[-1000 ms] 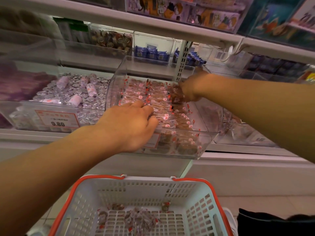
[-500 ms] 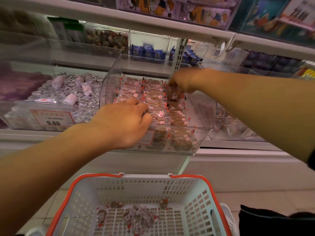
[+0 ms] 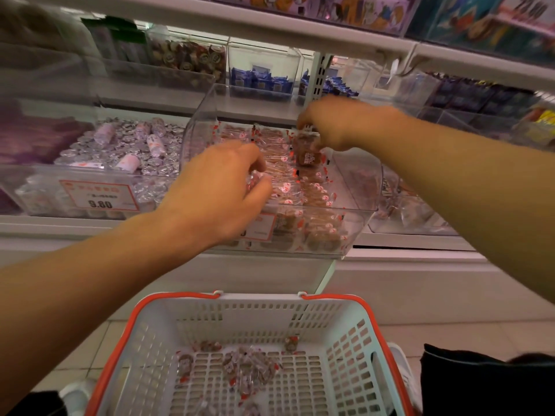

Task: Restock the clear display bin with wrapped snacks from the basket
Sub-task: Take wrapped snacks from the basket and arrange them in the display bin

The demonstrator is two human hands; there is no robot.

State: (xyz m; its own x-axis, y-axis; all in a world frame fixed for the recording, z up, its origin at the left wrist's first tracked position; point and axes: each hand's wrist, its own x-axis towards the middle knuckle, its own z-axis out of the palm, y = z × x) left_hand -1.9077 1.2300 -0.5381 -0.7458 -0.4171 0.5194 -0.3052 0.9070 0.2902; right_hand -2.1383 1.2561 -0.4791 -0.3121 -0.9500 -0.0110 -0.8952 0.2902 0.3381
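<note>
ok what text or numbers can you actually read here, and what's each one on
"9.80": price tag on the front of the left bin, small print above it too blurred to read.
"22.00", roughly: sign at top right, blurred and uncertain.
White print on the brown snack in the right hand: not legible.
Tag on the middle bin: partly hidden by the left hand, unreadable.

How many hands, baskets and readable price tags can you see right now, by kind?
Hands: 2, the left hand and the right hand, both over the clear display bin
Baskets: 1, the white basket with an orange rim
Readable price tags: 1, the 9.80 tag
Total: 4
</note>
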